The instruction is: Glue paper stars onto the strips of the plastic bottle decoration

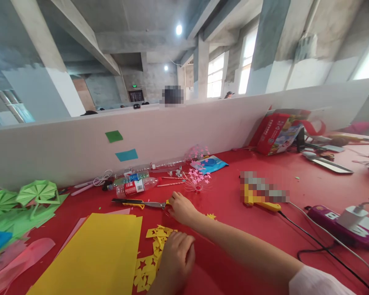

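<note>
Grey concrete beams [117, 30], bright windows [215, 76], seemingly unfinished walls [162, 76].

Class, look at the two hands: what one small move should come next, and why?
Probably the left hand should gather the star-punched yellow scraps into a pile: they lie scattered beside the yellow sheets, seemingly within easy reach of its curled fingers.

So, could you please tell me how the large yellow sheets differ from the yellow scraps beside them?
The yellow sheets are large, while the yellow scraps are small pieces. The sheets show no holes; the scraps have star-shaped cutouts. The sheets lie in a flat stack, whereas the scraps lie in a loose, jumbled heap. Both are yellow and rest on the red table.
</note>
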A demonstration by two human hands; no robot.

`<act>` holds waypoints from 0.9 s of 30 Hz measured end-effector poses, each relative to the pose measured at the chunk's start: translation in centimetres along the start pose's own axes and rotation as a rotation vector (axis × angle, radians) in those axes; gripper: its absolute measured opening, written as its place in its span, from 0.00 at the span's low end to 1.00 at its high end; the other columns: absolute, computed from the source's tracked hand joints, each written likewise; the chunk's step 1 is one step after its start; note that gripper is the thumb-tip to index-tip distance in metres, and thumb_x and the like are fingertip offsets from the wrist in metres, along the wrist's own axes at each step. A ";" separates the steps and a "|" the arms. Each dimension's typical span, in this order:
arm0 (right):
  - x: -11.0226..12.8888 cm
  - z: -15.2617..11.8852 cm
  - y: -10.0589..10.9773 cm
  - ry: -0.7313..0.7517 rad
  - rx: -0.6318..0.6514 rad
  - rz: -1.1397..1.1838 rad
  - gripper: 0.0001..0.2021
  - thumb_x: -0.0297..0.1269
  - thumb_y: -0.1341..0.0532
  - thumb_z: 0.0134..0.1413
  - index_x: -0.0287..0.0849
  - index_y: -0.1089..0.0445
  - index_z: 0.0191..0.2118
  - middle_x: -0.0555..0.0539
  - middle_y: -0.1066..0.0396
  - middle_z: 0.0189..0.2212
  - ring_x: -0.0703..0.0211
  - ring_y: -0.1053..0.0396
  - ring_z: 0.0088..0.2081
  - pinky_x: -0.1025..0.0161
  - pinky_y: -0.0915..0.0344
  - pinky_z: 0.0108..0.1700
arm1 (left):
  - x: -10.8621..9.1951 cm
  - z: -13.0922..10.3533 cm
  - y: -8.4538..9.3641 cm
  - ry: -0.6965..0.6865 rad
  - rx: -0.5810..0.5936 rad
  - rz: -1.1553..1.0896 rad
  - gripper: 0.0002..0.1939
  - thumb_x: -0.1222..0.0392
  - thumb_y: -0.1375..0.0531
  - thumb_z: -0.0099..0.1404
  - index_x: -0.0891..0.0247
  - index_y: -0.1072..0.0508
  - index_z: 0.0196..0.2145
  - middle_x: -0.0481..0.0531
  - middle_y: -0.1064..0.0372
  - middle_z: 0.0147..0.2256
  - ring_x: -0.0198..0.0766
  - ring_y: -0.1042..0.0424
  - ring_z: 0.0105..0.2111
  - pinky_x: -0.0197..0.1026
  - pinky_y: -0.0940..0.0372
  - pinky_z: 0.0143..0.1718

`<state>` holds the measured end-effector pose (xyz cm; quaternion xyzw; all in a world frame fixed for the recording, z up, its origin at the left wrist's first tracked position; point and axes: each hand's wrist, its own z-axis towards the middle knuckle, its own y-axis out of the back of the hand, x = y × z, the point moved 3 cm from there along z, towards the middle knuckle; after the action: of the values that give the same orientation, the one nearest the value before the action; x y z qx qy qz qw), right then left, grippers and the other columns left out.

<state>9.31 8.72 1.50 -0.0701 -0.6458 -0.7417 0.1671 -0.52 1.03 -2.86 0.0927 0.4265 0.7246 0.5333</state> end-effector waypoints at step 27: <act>-15.4 0.3 2.5 -0.435 -0.456 0.591 0.16 0.41 0.42 0.61 0.40 0.36 0.52 0.43 0.33 0.50 0.55 0.31 0.47 0.51 0.31 0.47 | 1.6 1.2 -2.8 -0.001 0.381 0.223 0.23 0.61 0.51 0.68 0.61 0.38 0.59 0.59 0.42 0.62 0.47 0.39 0.60 0.53 0.40 0.58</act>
<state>24.52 11.11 -1.01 -0.4418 -0.4379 -0.7536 0.2124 1.46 3.18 -4.67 0.2386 0.5425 0.6855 0.4229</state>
